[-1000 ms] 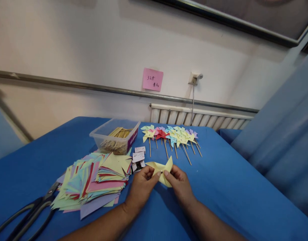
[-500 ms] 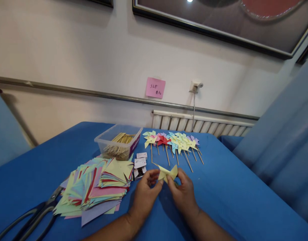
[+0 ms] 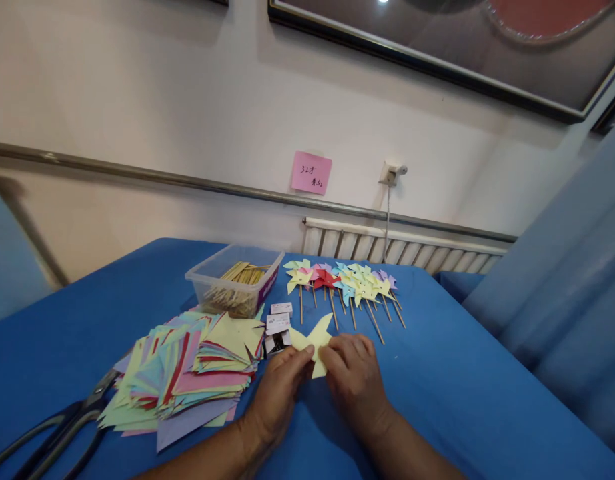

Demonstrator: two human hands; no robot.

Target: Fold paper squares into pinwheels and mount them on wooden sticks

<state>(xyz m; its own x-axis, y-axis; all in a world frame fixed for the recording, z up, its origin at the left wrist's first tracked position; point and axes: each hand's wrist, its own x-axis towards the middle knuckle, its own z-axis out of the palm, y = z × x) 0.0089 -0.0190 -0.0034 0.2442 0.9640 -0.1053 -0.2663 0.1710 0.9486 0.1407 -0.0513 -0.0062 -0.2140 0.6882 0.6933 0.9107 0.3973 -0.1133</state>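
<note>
A pale yellow paper pinwheel (image 3: 318, 337) is held up between my hands, its folded blades spread out and no stick visible on it. My left hand (image 3: 281, 387) pinches its centre with the thumb in front; the fingers behind the paper are hidden. From the other side, my right hand (image 3: 355, 373) closes its thumb and fingers on the right-hand blade. Just left of my hands lies a thick heap of cut coloured paper sheets (image 3: 187, 373). Small white boxes (image 3: 278, 323) stand beyond my left hand, the nearest one with dark contents showing.
A clear plastic tub (image 3: 220, 257) holds many thin wooden sticks (image 3: 240, 283). Several pinwheels on sticks (image 3: 357, 283) lie at the table's far side. Large scissors (image 3: 82, 413) rest at the left, partly under the paper. Blue cloth (image 3: 437, 373) covers the table.
The paper pinwheel has been turned to show its blades more openly toward me. My left fingers have closed on its centre, and my right hand has rolled over onto its right side.
</note>
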